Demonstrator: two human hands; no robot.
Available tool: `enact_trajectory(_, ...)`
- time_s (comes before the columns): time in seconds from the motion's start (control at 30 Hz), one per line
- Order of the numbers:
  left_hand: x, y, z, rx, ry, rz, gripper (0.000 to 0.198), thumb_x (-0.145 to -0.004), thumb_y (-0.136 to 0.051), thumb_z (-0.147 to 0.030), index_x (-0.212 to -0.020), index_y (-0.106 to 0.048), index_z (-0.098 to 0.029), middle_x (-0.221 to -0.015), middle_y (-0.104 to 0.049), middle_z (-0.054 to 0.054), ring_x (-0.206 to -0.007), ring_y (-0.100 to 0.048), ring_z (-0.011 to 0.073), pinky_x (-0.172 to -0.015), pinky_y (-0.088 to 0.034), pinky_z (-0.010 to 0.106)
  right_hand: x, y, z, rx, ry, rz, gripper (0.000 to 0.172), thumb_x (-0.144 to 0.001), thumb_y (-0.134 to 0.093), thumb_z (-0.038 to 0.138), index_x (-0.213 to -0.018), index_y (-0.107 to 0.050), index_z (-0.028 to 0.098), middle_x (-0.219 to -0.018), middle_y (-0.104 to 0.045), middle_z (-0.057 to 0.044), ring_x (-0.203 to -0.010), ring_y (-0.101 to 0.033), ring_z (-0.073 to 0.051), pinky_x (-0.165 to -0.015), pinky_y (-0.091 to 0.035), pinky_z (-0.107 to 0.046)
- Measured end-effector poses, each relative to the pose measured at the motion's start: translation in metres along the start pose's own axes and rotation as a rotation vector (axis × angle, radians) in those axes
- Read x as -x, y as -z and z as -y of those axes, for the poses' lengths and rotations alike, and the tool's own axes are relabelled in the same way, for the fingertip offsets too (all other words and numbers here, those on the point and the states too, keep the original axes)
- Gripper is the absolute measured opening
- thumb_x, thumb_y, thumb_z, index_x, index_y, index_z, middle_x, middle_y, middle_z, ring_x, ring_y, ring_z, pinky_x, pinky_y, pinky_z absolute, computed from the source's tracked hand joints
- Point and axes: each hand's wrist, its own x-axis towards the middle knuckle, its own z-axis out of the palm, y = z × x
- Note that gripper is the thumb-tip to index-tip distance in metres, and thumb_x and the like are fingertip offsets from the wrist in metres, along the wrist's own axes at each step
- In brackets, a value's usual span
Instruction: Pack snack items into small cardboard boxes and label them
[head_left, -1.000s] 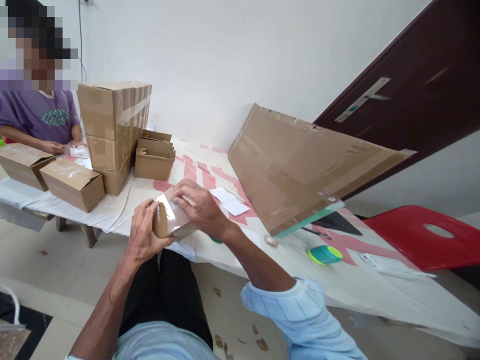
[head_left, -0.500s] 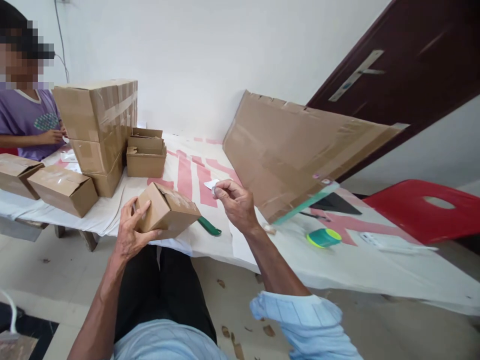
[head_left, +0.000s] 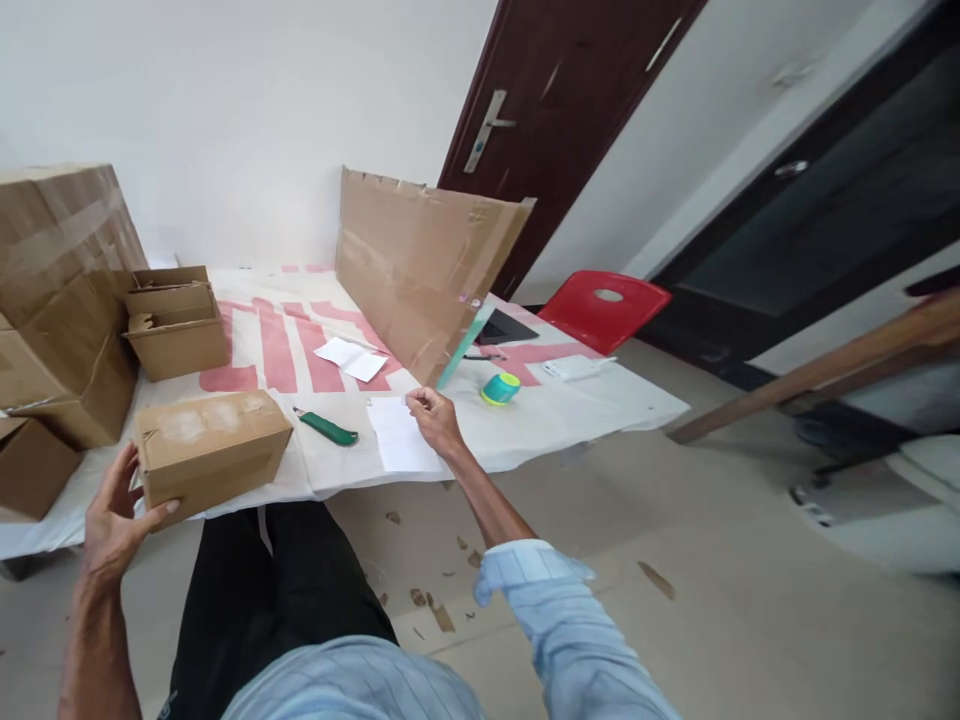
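Note:
My left hand (head_left: pixel 120 515) holds the left end of a small closed cardboard box (head_left: pixel 217 440), thumb along its lower front and fingers behind. The box rests at the table's front edge, with whitish worn patches on its top. My right hand (head_left: pixel 435 415) is pinched at the upper right edge of a white sheet of paper (head_left: pixel 397 440); whatever lies between the fingertips is too small to make out. Between box and sheet is a green utility knife (head_left: pixel 326 427). Behind the sheet lies a creased white paper (head_left: pixel 351 358).
Stacked cardboard boxes (head_left: pixel 60 290) and small open boxes (head_left: pixel 176 335) stand at left. A large cardboard panel (head_left: pixel 420 270) leans at the back. A teal-and-yellow tape roll (head_left: pixel 500 388), a white power strip (head_left: pixel 574 367) and a red chair (head_left: pixel 604 308) are on the right.
My view has turned right. The box, tilted and raised in my left hand before, now sits down on the table. My right hand has lowered to the white sheet.

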Motion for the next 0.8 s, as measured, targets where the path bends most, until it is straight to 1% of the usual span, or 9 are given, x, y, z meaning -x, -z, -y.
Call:
enact_trajectory(0.07, 0.0, 0.002, -0.004, 0.032, 0.068, 0.016, 0.124, -0.044, -0.102, -0.041, -0.157, -0.055, -0.023, -0.163, -0.056, 0.015, -0.154, -0.047, 0.0451, -0.116, -0.056, 0.054, 0.0, -0.003, -0.014, 0.012, 0.002, -0.003, 0.027, -0.078, -0.062, 0.051, -0.076, -0.063, 0.024, -0.076, -0.069, -0.004, -0.072, -0.061, -0.021, -0.073, -0.053, -0.037)
enact_trajectory(0.17, -0.001, 0.003, -0.011, -0.012, 0.141, 0.012, 0.117, -0.04, -0.103, -0.037, -0.149, -0.063, -0.023, -0.153, -0.066, 0.013, -0.149, -0.053, 0.0459, -0.118, -0.053, 0.055, -0.006, -0.015, -0.027, 0.032, 0.016, 0.005, 0.024, -0.078, -0.061, 0.048, -0.075, -0.063, 0.024, -0.077, -0.071, -0.005, -0.077, -0.064, -0.024, -0.075, -0.054, -0.038)
enact_trajectory(0.23, -0.001, 0.002, -0.012, -0.042, 0.188, 0.019, 0.112, -0.038, -0.103, -0.04, -0.142, -0.068, -0.021, -0.144, -0.072, 0.013, -0.143, -0.058, 0.0456, -0.115, -0.056, 0.053, -0.013, -0.024, -0.033, 0.049, 0.031, 0.018, 0.021, -0.078, -0.06, 0.045, -0.076, -0.063, 0.025, -0.079, -0.072, -0.006, -0.079, -0.065, -0.024, -0.077, -0.054, -0.038)
enact_trajectory(0.3, -0.001, 0.002, -0.011, -0.063, 0.22, 0.026, 0.105, -0.041, -0.102, -0.042, -0.138, -0.069, -0.02, -0.137, -0.075, 0.012, -0.139, -0.062, 0.0429, -0.113, -0.058, 0.048, -0.022, -0.032, -0.037, 0.071, 0.049, 0.033, 0.019, -0.079, -0.059, 0.043, -0.078, -0.063, 0.025, -0.081, -0.073, -0.006, -0.079, -0.065, -0.024, -0.08, -0.054, -0.039)
enact_trajectory(0.4, -0.003, 0.005, -0.003, -0.083, 0.243, 0.051, 0.098, -0.046, -0.101, -0.04, -0.137, -0.069, -0.02, -0.136, -0.075, 0.01, -0.14, -0.061, 0.0395, -0.114, -0.056, 0.042, -0.038, -0.04, -0.043, 0.116, 0.075, 0.058, 0.017, -0.082, -0.058, 0.041, -0.079, -0.063, 0.025, -0.083, -0.073, -0.005, -0.08, -0.065, -0.024, -0.082, -0.055, -0.039)
enact_trajectory(0.5, -0.007, 0.009, 0.007, -0.077, 0.265, 0.078, 0.097, -0.045, -0.101, -0.039, -0.135, -0.069, -0.02, -0.133, -0.077, 0.009, -0.14, -0.061, 0.0391, -0.114, -0.056, 0.041, -0.055, -0.045, -0.05, 0.183, 0.105, 0.077, 0.016, -0.085, -0.058, 0.039, -0.079, -0.064, 0.025, -0.086, -0.073, -0.006, -0.084, -0.066, -0.025, -0.083, -0.055, -0.039)
enact_trajectory(0.6, -0.012, 0.011, 0.015, -0.08, 0.285, 0.073, 0.098, -0.043, -0.102, -0.038, -0.134, -0.07, -0.021, -0.129, -0.078, 0.009, -0.136, -0.064, 0.0387, -0.109, -0.059, 0.038, -0.071, -0.049, -0.057, 0.258, 0.139, 0.095, 0.013, -0.086, -0.058, 0.034, -0.082, -0.066, 0.025, -0.102, -0.076, -0.009, -0.1, -0.068, -0.028, -0.092, -0.055, -0.041)
enact_trajectory(0.7, -0.014, 0.013, 0.022, -0.061, 0.304, 0.055, 0.101, -0.038, -0.103, -0.034, -0.133, -0.071, -0.022, -0.13, -0.078, 0.009, -0.133, -0.066, 0.0371, -0.103, -0.061, 0.034, -0.084, -0.055, -0.066, 0.335, 0.164, 0.129, 0.01, -0.085, -0.057, 0.029, -0.083, -0.066, 0.025, -0.119, -0.076, -0.011, -0.116, -0.067, -0.03, -0.102, -0.053, -0.046)
enact_trajectory(0.8, -0.015, 0.015, 0.028, -0.074, 0.321, 0.042, 0.103, -0.036, -0.102, -0.033, -0.134, -0.071, -0.023, -0.133, -0.078, 0.009, -0.127, -0.07, 0.0345, -0.095, -0.063, 0.029, -0.094, -0.061, -0.074, 0.417, 0.18, 0.178, 0.01, -0.085, -0.056, 0.026, -0.084, -0.066, 0.025, -0.123, -0.076, -0.011, -0.118, -0.066, -0.029, -0.105, -0.052, -0.046)
